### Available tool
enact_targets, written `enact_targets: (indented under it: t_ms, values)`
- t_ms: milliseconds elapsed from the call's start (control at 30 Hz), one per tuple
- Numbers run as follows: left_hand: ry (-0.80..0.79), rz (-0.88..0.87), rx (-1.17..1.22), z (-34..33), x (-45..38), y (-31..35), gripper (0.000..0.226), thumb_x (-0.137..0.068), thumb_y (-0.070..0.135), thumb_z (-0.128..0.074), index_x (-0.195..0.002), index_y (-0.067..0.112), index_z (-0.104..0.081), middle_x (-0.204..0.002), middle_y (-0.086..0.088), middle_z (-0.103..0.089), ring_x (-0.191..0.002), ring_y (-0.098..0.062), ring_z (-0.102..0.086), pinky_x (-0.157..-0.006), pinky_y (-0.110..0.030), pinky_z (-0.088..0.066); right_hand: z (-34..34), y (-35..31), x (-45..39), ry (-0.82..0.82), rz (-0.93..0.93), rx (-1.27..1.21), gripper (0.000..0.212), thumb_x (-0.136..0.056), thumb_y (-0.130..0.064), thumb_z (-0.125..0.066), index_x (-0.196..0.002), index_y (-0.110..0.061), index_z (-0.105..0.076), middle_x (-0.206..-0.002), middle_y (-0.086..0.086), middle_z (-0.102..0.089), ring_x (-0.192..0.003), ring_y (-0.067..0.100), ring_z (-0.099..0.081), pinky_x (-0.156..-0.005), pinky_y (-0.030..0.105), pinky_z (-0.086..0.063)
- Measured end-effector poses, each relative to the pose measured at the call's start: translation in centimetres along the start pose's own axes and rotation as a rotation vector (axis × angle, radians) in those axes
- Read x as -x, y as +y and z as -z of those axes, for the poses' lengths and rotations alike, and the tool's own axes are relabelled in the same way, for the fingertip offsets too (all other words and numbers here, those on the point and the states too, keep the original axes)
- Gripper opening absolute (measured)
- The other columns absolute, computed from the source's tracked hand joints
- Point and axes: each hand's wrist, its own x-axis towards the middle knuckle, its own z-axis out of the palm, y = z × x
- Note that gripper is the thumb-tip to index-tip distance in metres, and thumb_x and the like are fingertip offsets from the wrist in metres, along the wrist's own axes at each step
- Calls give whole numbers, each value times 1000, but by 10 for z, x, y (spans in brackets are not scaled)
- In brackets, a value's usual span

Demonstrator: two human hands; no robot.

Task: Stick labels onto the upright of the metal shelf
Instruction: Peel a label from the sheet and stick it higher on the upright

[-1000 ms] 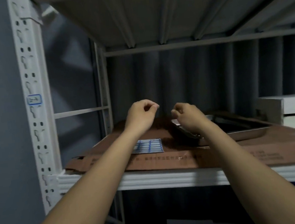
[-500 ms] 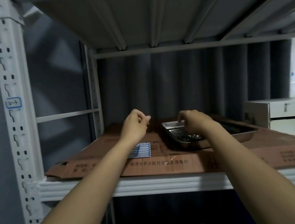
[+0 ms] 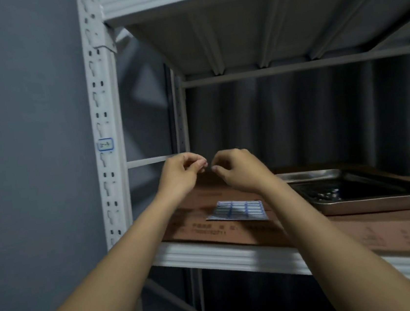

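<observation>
Head view: our left hand (image 3: 179, 175) and right hand (image 3: 239, 170) hover fingers curled, grasp unclear; label sheet (image 3: 238, 209) below, one label (image 3: 105, 144) on upright (image 3: 101, 95).

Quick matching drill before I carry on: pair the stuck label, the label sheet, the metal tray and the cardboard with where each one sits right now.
Things:
1. stuck label
2. label sheet
3. metal tray
4. cardboard

Places:
A. lying flat on the shelf board, under the sheet and tray
B. on the front upright, left of the hands
C. on the cardboard, right side of the shelf
D. flat on the cardboard, below the raised hands

Pairs: 1-B, 2-D, 3-C, 4-A
</observation>
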Motion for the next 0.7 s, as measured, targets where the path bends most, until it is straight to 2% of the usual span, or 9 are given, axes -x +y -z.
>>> enact_targets:
  t_ms: [100, 200, 267, 400, 533, 700]
  values:
    - [52, 6, 71, 34, 4, 1, 15, -91, 2, -56, -82, 9, -66, -73, 2, -66, -60, 5, -58, -64, -10, -47, -19, -32, -13, 74, 61, -206, 14, -91, -21, -60, -95, -20, -73, -92, -1, -72, -89, 14, -64, -81, 31, -51]
    - [109, 23, 101, 63, 7, 0, 12, -92, 7, -56, -90, 10, -68, -78, 5, -68, -63, 6, -60, -61, -7, -45, -34, -56, -17, 230, 43, -489, 11, -89, -16, -65, -92, -17, -75, -85, -7, -72, -81, 3, -64, -75, 20, -50]
    - [135, 41, 108, 76, 8, -1, 13, -91, 10, -58, -89, 15, -69, -78, 6, -69, -66, 5, -61, -64, -10, -47, -45, -70, -16, 304, 51, -605, 9, -87, -17, -68, -89, -16, -77, -83, -8, -72, -78, 1, -65, -74, 18, -51]
    - [171, 63, 131, 90, 14, 0, 15, -90, 14, -61, -84, 25, -69, -80, 4, -71, -79, -6, -65, -72, -19, -50, -62, -90, -16, 394, 65, -699, 9, -85, -14, -71, -90, -14, -78, -85, -5, -74, -83, 3, -67, -78, 19, -52]
    - [201, 42, 139, 95, 18, 2, 15, -90, 12, -60, -85, 22, -69, -82, 1, -71, -79, -7, -65, -66, -14, -50, -73, -102, -20, 473, 13, -792, 7, -84, -13, -71, -87, -14, -77, -83, -4, -74, -83, 4, -67, -78, 20, -53]
    - [214, -6, 66, 96, 19, -1, 13, -90, 10, -60, -87, 19, -70, -80, 0, -70, -72, -1, -63, -62, -9, -45, -69, -102, -24, 393, -24, -870, 9, -83, -11, -71, -80, -18, -76, -75, -8, -72, -76, 3, -67, -72, 16, -53]
